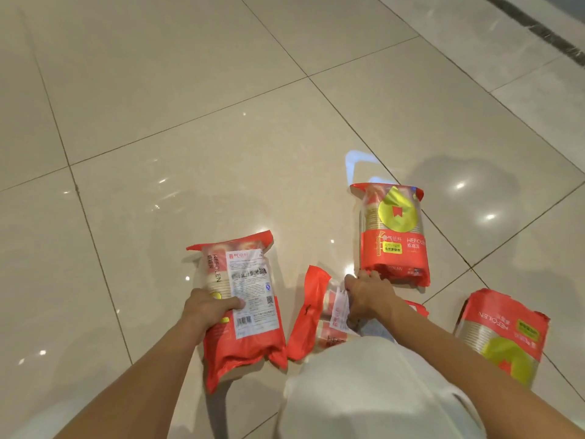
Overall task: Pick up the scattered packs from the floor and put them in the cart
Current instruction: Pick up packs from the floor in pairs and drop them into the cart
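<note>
Left hand [209,307] in grip on label-side pack [245,289]; right hand [367,294] in grip on crumpled pack [311,312], third pack [394,236] just beyond.

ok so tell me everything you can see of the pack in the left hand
The pack is a red-orange plastic bag with a clear part showing stacked pale cups. Its back faces up: a white label with small print, barcode and QR code, WEFOLEN along one side. Both ends are crimped flat. The left hand grips its left edge, thumb across the label. Whether it is off the tiled floor is unclear. The middle pack, gripped by the right hand, is close on its right.
</note>
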Motion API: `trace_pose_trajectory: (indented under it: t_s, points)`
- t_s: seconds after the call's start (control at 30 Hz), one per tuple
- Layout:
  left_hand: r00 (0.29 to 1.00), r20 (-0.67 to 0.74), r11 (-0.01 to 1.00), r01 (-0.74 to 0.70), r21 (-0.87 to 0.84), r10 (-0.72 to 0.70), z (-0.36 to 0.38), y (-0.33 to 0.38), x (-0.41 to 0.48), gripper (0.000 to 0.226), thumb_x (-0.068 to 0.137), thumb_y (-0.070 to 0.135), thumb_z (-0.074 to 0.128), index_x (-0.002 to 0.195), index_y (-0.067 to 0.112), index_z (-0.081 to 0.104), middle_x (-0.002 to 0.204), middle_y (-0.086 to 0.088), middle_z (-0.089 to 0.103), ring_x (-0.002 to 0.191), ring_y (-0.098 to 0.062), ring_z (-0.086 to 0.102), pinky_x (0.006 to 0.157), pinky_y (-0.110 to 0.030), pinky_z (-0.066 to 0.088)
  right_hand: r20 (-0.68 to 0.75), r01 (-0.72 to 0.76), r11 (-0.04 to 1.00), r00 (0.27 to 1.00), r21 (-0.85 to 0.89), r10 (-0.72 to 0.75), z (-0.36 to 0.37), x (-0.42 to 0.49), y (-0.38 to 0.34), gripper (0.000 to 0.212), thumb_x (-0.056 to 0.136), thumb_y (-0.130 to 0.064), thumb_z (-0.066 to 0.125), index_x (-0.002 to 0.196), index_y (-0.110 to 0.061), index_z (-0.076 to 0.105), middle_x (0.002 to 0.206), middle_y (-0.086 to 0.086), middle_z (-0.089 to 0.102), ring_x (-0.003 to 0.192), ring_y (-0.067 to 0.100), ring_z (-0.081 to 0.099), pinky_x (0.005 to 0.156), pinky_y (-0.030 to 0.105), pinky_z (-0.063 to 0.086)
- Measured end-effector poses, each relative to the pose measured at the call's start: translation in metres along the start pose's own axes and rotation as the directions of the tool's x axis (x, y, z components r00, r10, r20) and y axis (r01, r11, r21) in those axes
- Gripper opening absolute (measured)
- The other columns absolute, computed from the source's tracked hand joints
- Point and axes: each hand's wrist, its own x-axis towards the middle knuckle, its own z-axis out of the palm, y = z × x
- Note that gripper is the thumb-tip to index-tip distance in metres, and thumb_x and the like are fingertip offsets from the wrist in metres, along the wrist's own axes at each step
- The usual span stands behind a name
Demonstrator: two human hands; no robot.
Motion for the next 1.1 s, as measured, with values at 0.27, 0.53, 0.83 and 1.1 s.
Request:
trace_pose_trajectory:
  t_s: [0.27,0.53,0.83,1.1]
  points:
    - [0.993,-0.115,0.999,-0.029,0.037,0.033,-0.022,-0.016,-0.016,0.081,0.052,0.029,0.099,0.111,0.006,0.048,0.098,-0.006,0.066,0.090,-0.028,0.068,0.082,-0.039,0.058,0.106,0.040,0.993,0.993,0.115,-0.053,0.018,-0.004,-0.017,0.083,0.060,-0.055,0.086,0.126,-0.018,0.051,0.122,0.003,0.065,0.111,0.027,0.063,0.096,0.040,0.051]
    - [0.956,-0.276,0.986,-0.131,-0.102,0.099,-0.023,-0.025,-0.066,0.097,0.031,0.054,0.083,0.112,0.012,0.050,0.104,-0.006,0.066,0.084,-0.027,0.070,0.076,-0.046,0.061,-0.094,0.153,0.967,0.986,0.203,-0.137,-0.024,-0.056,-0.020,0.074,0.058,-0.045,0.086,0.111,-0.021,0.040,0.095,0.002,0.065,0.082,0.020,0.063,0.073,0.042,0.058]
    - [0.860,-0.469,0.877,-0.370,-0.305,0.200,-0.146,0.032,-0.353,0.066,0.065,0.021,0.095,0.109,0.015,0.047,0.101,0.004,0.066,0.087,-0.014,0.068,0.072,-0.037,0.059,-0.503,0.371,0.552,0.858,0.746,0.104,-0.215,-0.301,-0.027,0.070,0.066,-0.035,0.093,0.115,-0.018,0.045,0.095,-0.010,0.063,0.087,0.015,0.063,0.071,0.035,0.047]
    - [0.823,-0.522,0.811,-0.455,-0.368,0.225,-0.251,0.060,-0.686,0.062,0.065,0.020,0.095,0.106,0.025,0.049,0.106,0.001,0.070,0.092,-0.019,0.072,0.075,-0.038,0.062,-0.482,0.452,0.308,0.876,0.837,0.025,-0.319,-0.615,-0.030,0.069,0.068,-0.022,0.093,0.119,-0.017,0.048,0.105,-0.005,0.067,0.095,0.013,0.067,0.066,0.028,0.048]
